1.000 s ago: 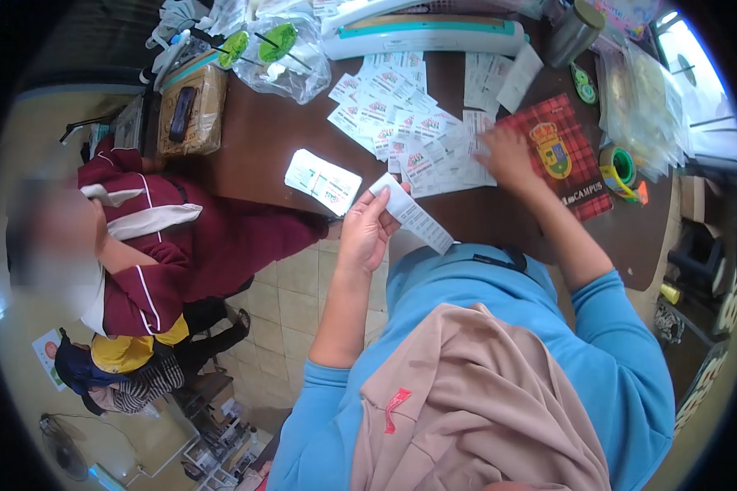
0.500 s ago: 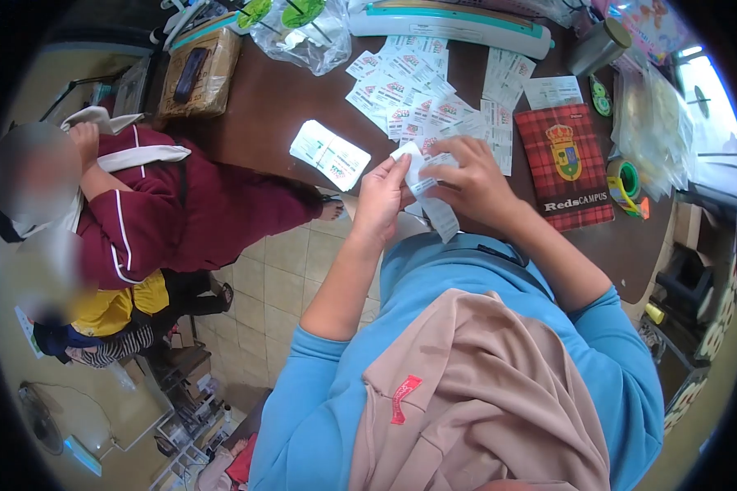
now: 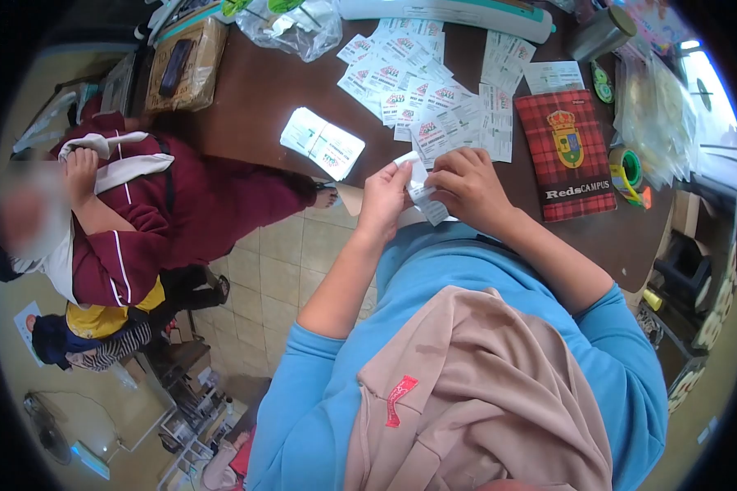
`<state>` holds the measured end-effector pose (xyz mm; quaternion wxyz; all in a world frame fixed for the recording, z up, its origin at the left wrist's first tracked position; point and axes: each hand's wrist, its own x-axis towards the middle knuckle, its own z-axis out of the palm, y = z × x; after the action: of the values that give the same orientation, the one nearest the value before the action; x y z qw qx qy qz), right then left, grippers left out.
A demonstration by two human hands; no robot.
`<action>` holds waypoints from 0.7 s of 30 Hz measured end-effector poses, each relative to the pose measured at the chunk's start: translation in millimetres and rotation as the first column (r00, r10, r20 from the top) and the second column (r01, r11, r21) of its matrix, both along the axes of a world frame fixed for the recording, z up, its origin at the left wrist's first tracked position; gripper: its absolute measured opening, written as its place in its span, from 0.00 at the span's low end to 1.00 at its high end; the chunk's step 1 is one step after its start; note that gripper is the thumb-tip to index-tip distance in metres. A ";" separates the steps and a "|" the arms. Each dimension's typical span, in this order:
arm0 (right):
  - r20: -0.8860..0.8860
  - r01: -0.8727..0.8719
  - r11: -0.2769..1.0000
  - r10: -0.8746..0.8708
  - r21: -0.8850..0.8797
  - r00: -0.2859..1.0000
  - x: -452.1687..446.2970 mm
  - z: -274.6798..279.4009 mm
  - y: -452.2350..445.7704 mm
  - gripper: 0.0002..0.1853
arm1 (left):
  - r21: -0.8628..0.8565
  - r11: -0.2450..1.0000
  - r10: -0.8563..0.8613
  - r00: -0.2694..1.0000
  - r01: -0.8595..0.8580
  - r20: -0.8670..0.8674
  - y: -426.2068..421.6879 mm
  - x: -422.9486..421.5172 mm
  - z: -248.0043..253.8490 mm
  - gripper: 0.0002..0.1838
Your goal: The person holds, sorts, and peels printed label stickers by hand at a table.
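Looking at a dark brown table (image 3: 250,106), loaded with overlapping printed slips (image 3: 438,114) at centre, a stack of printed cards (image 3: 323,144) apart to their left, and a red plaid notebook (image 3: 567,151) on the right with a tape roll (image 3: 618,173) just beside. Also carries a brown parcel (image 3: 203,69) and clear plastic bag (image 3: 299,39) on the left, white-and-teal bar (image 3: 450,15) along the far side, metal tumbler (image 3: 602,34) and clear packets (image 3: 651,123) far right.
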<state>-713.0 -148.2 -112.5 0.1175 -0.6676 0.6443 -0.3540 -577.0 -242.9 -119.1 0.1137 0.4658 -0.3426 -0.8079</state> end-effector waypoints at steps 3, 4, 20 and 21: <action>-0.012 0.006 1.000 -0.006 0.029 1.000 -0.8 -1.4 0.2 0.11 | -0.015 0.999 0.031 0.999 -0.030 0.044 1.5 -3.1 2.6 0.14; -0.010 0.000 1.000 0.000 0.029 1.000 0.5 -1.0 -0.1 0.11 | -0.015 0.999 0.037 0.998 -0.036 0.046 2.9 -3.1 2.1 0.14; 0.061 -0.002 0.998 -0.003 0.070 0.998 2.5 -6.1 9.5 0.09 | -0.069 0.996 -0.037 0.983 0.050 0.178 13.1 1.1 -27.9 0.11; 0.135 -0.022 0.996 0.011 0.086 0.991 0.0 -5.7 9.0 0.08 | -0.144 0.986 -0.056 0.975 0.088 0.216 11.4 1.9 -35.9 0.11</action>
<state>-713.1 -139.2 -118.3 0.1927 -0.6417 0.6442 -0.3690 -575.1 -231.5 -155.0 0.0826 0.5261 -0.4302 -0.7290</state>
